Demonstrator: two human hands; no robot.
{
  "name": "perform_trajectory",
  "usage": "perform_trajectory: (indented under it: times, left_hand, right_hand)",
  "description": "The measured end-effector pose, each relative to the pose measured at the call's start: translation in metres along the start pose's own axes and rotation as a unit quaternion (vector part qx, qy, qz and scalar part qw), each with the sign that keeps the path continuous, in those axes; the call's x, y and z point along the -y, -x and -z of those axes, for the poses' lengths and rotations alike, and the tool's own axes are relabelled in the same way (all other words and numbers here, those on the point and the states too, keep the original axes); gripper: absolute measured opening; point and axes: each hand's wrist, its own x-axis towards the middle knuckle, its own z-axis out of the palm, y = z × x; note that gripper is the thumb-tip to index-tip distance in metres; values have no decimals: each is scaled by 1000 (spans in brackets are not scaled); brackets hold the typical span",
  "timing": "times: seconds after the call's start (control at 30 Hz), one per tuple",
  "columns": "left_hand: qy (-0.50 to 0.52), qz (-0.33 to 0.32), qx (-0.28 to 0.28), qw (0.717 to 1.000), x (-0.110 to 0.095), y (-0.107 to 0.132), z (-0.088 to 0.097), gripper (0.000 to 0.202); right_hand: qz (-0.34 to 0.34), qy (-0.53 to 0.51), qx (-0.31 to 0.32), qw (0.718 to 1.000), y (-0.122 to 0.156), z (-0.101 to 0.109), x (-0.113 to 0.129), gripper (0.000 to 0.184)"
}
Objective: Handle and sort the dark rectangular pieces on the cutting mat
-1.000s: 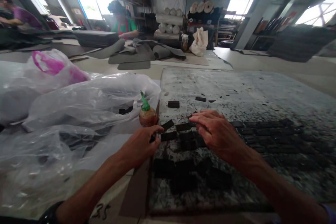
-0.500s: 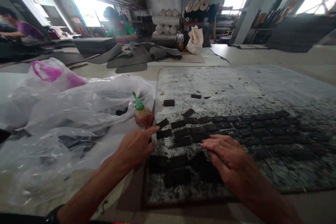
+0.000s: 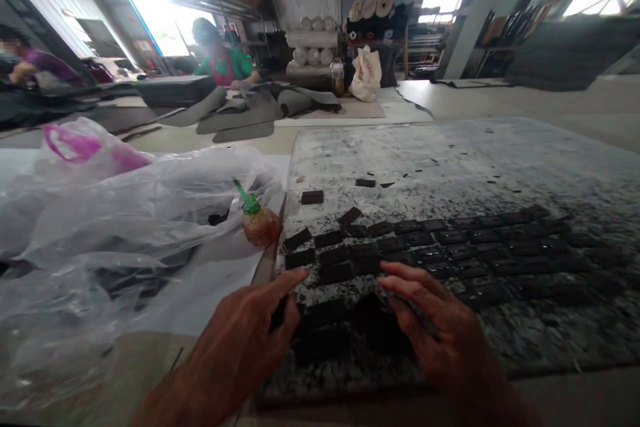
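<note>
My left hand (image 3: 245, 333) is over the board's near left part, index finger stretched out and its tip just below a small black rectangular piece (image 3: 300, 258). The thumb and other fingers are curled, with something dark between thumb and index that I cannot make out. My right hand (image 3: 435, 320) hovers at the near middle, fingers half bent and thumb apart; I see nothing held. Its fingertips are close to another black piece (image 3: 367, 264). Between the hands lies a dark patch of black material (image 3: 377, 323). Rows of black pieces (image 3: 460, 252), some with shiny spots, run to the right.
A round reddish-brown bottle with a green nozzle (image 3: 261, 225) stands beside the board's (image 3: 400, 147) left edge. Clear plastic bags (image 3: 125, 207) cover the left side. Across the table are grey sheets (image 3: 250, 113), a jar (image 3: 337, 80) and a co-worker in green (image 3: 225, 67).
My left hand has drawn nearer to me, its index fingertip leaving the upper left piece. My right thumb and fingers have spread slightly. The view has shifted a little.
</note>
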Motion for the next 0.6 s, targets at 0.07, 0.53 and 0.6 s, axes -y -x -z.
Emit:
perform_trajectory:
  times: [0.07,0.53,0.6]
  left_hand:
    - [22,-12,-1,1000,-8,7,-1,36]
    - [121,8,25,992,-38,9,-32,39]
    - [126,12,33,991,-38,8,-34,39]
  right_hand:
    - [-37,56,-60,996,-1,9,-8,27]
    - [-100,-281,157,941,-4,-1,40,15]
    - [-118,-293,147,938,-8,-6,39,12]
